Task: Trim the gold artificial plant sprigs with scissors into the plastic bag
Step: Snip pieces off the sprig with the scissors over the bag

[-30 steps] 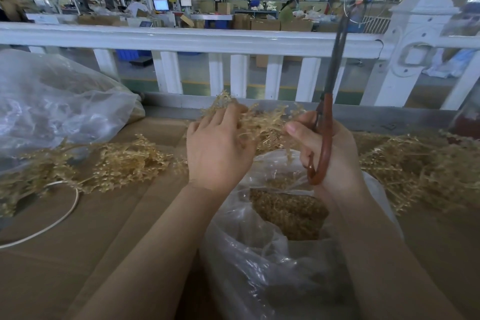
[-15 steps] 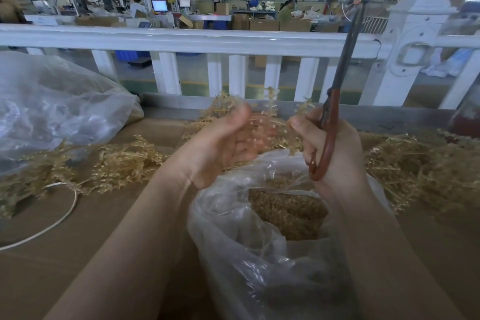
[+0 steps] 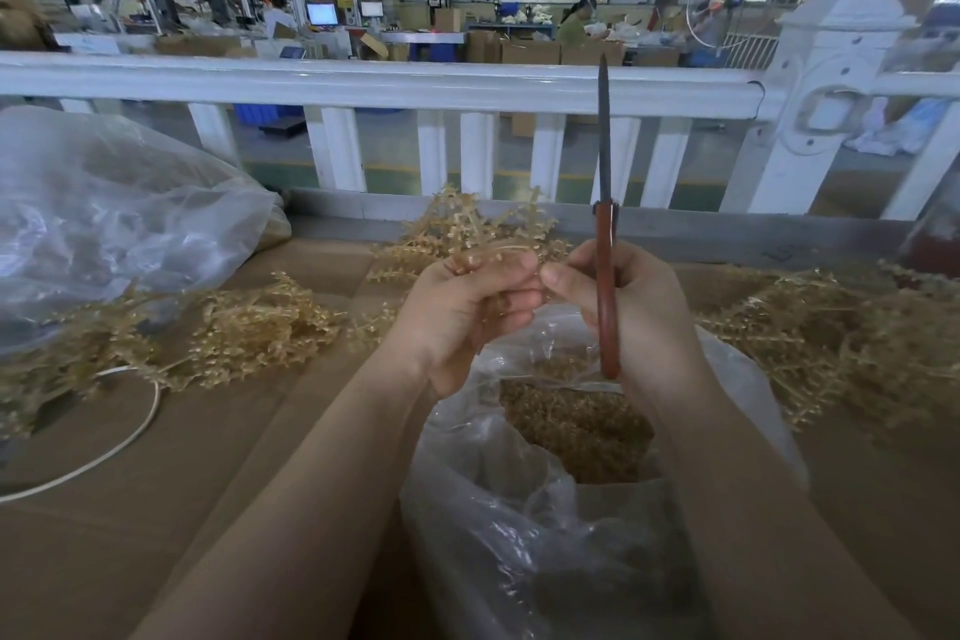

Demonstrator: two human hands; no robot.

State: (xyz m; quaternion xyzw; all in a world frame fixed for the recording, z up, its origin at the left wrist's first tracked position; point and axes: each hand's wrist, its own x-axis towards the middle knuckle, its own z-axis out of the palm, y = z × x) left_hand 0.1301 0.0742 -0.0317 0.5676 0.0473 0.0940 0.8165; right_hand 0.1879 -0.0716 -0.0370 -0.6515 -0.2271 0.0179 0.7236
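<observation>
1. While the left hand (image 3: 462, 312) curls its fingers round one gold sprig (image 3: 478, 234) above the plastic bag (image 3: 519, 535), the right hand (image 3: 639, 307) grips one pair of scissors (image 3: 605, 244), blades together, pointing up.
2. Two loose sprig piles: one left of the bag (image 3: 234, 333), one right (image 3: 831, 343).
3. A second bag (image 3: 104, 213) lies far left.
4. One white cord (image 3: 104, 452), left.
5. Cardboard tabletop (image 3: 182, 509); white railing (image 3: 363, 83) behind, factory hall beyond.

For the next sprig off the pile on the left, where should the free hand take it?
Judging by shape, grip the bare stem end of a sprig in the left pile, not the brittle fronds, coming from above. The left hand holds a sprig that way, fronds upward.
</observation>
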